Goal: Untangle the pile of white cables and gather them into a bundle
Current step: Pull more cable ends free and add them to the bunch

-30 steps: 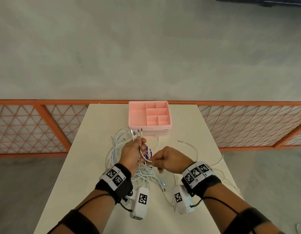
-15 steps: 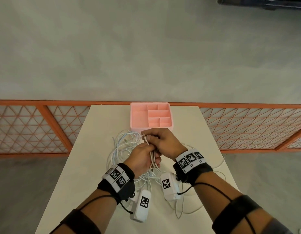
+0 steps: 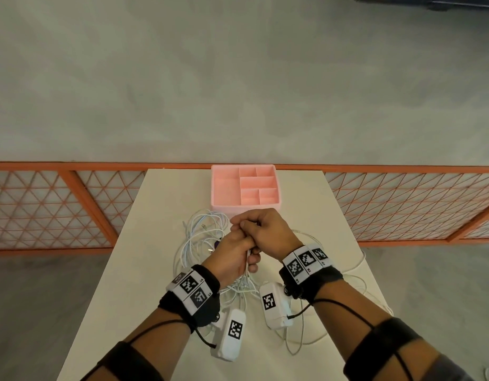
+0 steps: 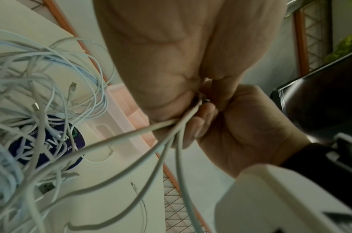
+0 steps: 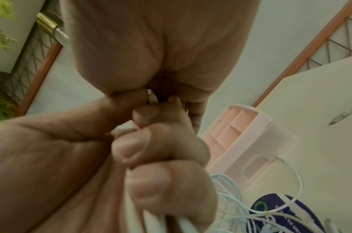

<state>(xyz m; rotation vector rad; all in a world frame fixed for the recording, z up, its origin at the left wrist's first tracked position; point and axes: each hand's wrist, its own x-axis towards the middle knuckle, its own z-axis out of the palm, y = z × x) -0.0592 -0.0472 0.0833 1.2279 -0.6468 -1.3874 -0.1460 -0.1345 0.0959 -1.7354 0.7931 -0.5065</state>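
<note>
Standing lengthwise away from the person, the pale cream rectangular table (image 3: pixel 306 204) has bare surface along both long sides, while its far end is taken by a pink plastic organiser tray with divided compartments (image 3: pixel 245 188) that sits just before the orange-framed mesh railing (image 3: pixel 73 207). Between the tray and the near edge lies the tangled pile of thin white cables (image 3: pixel 199 237), with loose loops trailing toward the right edge of the table and a few metal plugs showing among the strands. Both hands are raised together just in front of the tray, above the pile. The left hand (image 3: pixel 232 257) is curled into a fist round several white strands that hang down from it to the pile; the right hand (image 3: pixel 265 229) sits over and just beyond it, fingers (image 5: pixel 143 149) bent and pinching the cable ends at the top of the left fist (the plugs there are mostly hidden). Under the pile lies a dark blue round sticker or disc (image 4: pixel 47 141) with white lettering too blurred to read. Both wrists wear black bands with black-and-white square markers.
</note>
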